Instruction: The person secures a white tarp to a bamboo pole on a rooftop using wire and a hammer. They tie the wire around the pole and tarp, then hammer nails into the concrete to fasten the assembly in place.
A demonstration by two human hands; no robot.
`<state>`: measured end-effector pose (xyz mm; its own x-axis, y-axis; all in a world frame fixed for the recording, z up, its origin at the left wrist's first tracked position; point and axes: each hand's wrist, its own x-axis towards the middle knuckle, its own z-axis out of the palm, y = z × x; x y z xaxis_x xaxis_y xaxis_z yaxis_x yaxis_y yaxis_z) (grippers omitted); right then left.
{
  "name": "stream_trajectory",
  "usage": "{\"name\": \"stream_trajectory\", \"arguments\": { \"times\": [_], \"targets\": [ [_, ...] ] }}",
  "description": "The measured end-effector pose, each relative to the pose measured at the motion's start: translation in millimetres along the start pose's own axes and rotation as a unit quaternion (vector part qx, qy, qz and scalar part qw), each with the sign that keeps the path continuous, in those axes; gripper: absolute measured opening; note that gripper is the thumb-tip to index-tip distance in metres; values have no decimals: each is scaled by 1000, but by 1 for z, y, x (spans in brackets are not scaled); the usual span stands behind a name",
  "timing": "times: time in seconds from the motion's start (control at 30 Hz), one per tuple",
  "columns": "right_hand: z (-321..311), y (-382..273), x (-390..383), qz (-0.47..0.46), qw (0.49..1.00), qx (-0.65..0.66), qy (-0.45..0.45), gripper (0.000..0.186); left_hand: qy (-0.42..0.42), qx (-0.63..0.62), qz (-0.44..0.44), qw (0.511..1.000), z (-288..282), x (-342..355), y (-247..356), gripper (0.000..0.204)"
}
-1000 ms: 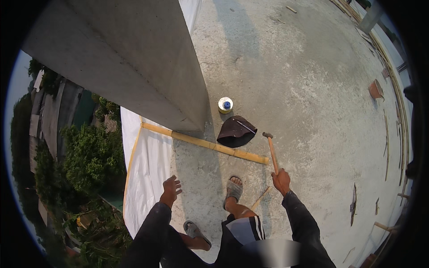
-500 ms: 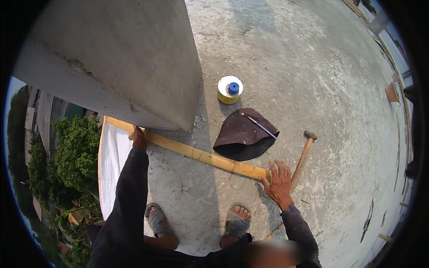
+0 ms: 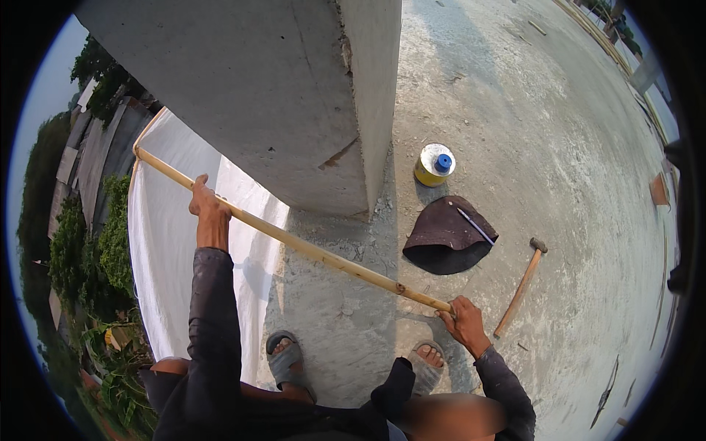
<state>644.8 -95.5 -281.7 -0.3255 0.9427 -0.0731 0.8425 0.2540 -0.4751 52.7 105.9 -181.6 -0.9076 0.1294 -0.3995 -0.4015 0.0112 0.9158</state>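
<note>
A long yellow bamboo strip (image 3: 323, 256) slants across the view from upper left to lower right, above the concrete floor. My left hand (image 3: 210, 206) is closed around it toward the far left end, over a white sheet (image 3: 165, 242). My right hand (image 3: 465, 323) grips its right end, with the fingers wrapped around it. To the right of that hand a wooden-handled hammer (image 3: 521, 290) lies on the floor. A dark brown cloth hat (image 3: 445, 231) rests beyond the strip, with a pale pen (image 3: 474, 225) on top.
A large concrete column (image 3: 294, 110) stands close beyond the strip. Past the hat is a yellow and white container (image 3: 432, 165) with a blue cap. My sandalled feet (image 3: 285, 360) are on the floor near the sheet. Trees and roofs show below the left edge.
My left hand and the strip's left end have moved up and outward over the sheet. My right hand has gone from resting spread at the strip's end to gripping it.
</note>
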Motion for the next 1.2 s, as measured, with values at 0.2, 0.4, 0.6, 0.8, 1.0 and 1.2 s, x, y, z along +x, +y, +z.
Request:
{"name": "stream_trajectory", "arguments": {
  "times": [0.2,0.4,0.6,0.8,1.0,1.2],
  "targets": [
    [25,-62,92,-127,988,-39,81,33,-11,-65,115,991,13,41,141,39],
    [38,-123,183,-171,961,-193,99,38,-40,-98,219,970,16,113,189,53],
    [61,-139,219,-156,977,-141,33,37,5,-124,251,960,34,135,220,50],
    [75,-130,222,-115,968,-222,34,24,-56,-135,285,947,27,94,217,28],
    [77,-112,229,-77,977,-195,25,31,-100,-197,298,929,25,75,210,18],
    [78,-108,246,-154,965,-213,-23,42,-111,-177,312,927,33,98,211,19]
  ]
}}
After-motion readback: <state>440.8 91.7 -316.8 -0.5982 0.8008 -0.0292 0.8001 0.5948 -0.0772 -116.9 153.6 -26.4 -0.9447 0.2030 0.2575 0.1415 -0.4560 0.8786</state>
